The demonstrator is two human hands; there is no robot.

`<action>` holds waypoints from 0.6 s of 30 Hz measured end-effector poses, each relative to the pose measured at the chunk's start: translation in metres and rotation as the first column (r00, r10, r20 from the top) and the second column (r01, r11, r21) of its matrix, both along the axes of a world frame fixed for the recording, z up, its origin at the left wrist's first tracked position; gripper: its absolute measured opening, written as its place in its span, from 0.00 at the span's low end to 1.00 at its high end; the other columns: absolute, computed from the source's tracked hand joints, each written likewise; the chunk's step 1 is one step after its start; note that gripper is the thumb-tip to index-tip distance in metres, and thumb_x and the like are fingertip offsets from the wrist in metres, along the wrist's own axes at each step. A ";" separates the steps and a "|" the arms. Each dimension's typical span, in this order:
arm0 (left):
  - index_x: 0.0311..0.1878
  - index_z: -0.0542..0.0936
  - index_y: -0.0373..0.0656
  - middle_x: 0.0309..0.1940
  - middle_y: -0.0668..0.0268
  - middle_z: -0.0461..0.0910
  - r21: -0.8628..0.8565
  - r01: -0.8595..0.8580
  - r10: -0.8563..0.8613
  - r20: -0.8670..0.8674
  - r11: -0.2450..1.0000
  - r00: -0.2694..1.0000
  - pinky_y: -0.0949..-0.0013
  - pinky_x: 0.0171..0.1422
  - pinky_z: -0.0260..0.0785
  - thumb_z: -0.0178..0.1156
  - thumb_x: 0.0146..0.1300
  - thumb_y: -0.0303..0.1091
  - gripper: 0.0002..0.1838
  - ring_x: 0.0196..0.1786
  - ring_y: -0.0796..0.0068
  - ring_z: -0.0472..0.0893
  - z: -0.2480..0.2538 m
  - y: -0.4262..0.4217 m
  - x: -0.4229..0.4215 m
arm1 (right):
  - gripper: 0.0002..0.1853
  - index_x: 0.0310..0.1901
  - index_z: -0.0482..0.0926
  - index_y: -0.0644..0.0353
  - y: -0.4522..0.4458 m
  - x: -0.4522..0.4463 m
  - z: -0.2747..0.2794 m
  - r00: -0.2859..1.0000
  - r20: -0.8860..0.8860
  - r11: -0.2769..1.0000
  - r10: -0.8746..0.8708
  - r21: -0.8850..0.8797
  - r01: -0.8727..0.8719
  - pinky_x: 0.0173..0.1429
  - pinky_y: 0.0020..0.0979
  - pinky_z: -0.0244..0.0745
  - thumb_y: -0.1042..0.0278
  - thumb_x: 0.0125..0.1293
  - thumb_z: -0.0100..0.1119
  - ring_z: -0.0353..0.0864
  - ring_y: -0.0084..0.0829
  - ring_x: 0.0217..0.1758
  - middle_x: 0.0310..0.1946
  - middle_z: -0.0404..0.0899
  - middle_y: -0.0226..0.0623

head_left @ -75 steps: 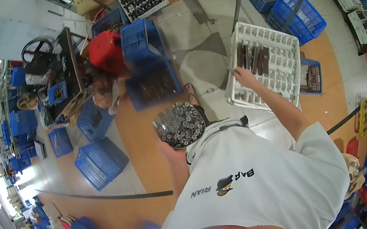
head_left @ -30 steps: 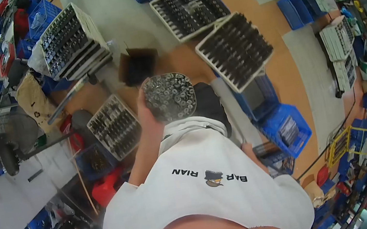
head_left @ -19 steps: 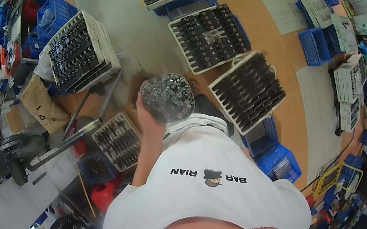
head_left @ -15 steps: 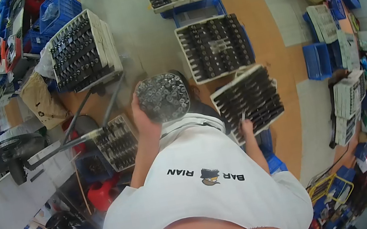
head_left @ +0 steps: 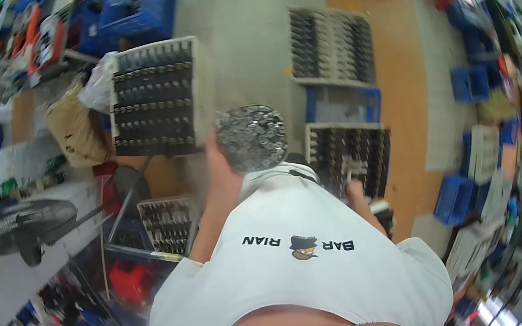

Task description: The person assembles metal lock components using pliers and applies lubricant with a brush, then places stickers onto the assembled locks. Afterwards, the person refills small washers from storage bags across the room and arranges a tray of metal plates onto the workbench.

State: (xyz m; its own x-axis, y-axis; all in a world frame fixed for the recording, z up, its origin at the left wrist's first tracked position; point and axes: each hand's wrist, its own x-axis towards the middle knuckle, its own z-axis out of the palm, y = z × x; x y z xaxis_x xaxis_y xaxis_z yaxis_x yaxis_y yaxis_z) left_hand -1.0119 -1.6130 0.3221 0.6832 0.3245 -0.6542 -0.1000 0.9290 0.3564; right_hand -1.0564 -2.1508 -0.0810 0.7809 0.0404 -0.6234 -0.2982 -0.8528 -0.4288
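Note:
My left hand is closed on the side of a rounded dark container, held in front of my shirt. Many small metal nuts fill it, seen from above. My right hand is at the near edge of a pale tray with rows of black parts. Its fingers look closed, and a short thin pale thing seems to stick out of them; blur hides what it is. A small pale bundle lies on the black parts just beyond those fingers.
Another tray of black parts stands farther ahead, with a blue crate between. On the left are a tall tray stack, a smaller tray, a metal frame and a fan. Blue crates stand at the back.
My view has shifted forward and turned, so the trays sit elsewhere. My right hand has gone from the nearer dark tray to the tray with the pale bundle. The left still holds the container.

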 end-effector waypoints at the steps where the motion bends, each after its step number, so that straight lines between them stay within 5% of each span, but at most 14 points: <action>1: 0.68 0.78 0.49 0.63 0.61 0.82 0.019 -0.062 0.062 0.004 0.998 0.998 0.51 0.69 0.77 0.44 0.82 0.49 0.23 0.64 0.60 0.82 0.005 0.021 0.031 | 0.20 0.36 0.87 0.67 0.020 0.008 -0.034 0.957 -0.198 0.976 -0.212 -0.004 0.216 0.44 0.47 0.81 0.55 0.66 0.59 0.89 0.51 0.36 0.31 0.87 0.55; 2: 0.69 0.77 0.49 0.64 0.61 0.81 0.037 -0.066 0.066 0.021 0.997 0.998 0.51 0.69 0.77 0.43 0.83 0.49 0.23 0.64 0.60 0.82 0.009 0.043 0.061 | 0.20 0.39 0.86 0.70 0.029 0.020 -0.062 0.928 -0.177 0.943 0.328 0.000 -0.333 0.42 0.46 0.81 0.56 0.68 0.58 0.88 0.47 0.35 0.30 0.88 0.51; 3: 0.70 0.75 0.50 0.65 0.61 0.81 0.044 -0.063 0.062 0.025 0.997 0.998 0.51 0.69 0.77 0.43 0.83 0.48 0.23 0.64 0.60 0.82 0.013 0.060 0.084 | 0.20 0.39 0.86 0.70 0.082 0.072 0.029 0.908 -0.186 0.924 0.376 0.008 -0.382 0.42 0.46 0.81 0.56 0.68 0.58 0.88 0.47 0.35 0.30 0.88 0.51; 7: 0.72 0.74 0.50 0.65 0.61 0.80 0.039 -0.097 0.089 0.181 0.995 0.979 0.49 0.70 0.77 0.43 0.84 0.48 0.23 0.65 0.59 0.82 0.012 0.138 0.191 | 0.20 0.39 0.86 0.71 0.193 0.234 0.091 0.935 -0.132 0.944 0.329 0.056 -0.324 0.42 0.46 0.81 0.57 0.69 0.57 0.88 0.46 0.34 0.29 0.87 0.49; 18: 0.70 0.75 0.50 0.63 0.61 0.82 -0.011 -0.286 0.284 0.157 0.958 0.946 0.49 0.72 0.75 0.43 0.84 0.48 0.23 0.65 0.59 0.82 0.000 0.317 0.508 | 0.20 0.41 0.85 0.72 0.380 0.621 0.112 0.995 -0.078 0.974 0.058 0.223 -0.039 0.39 0.45 0.80 0.58 0.71 0.57 0.86 0.42 0.32 0.28 0.87 0.44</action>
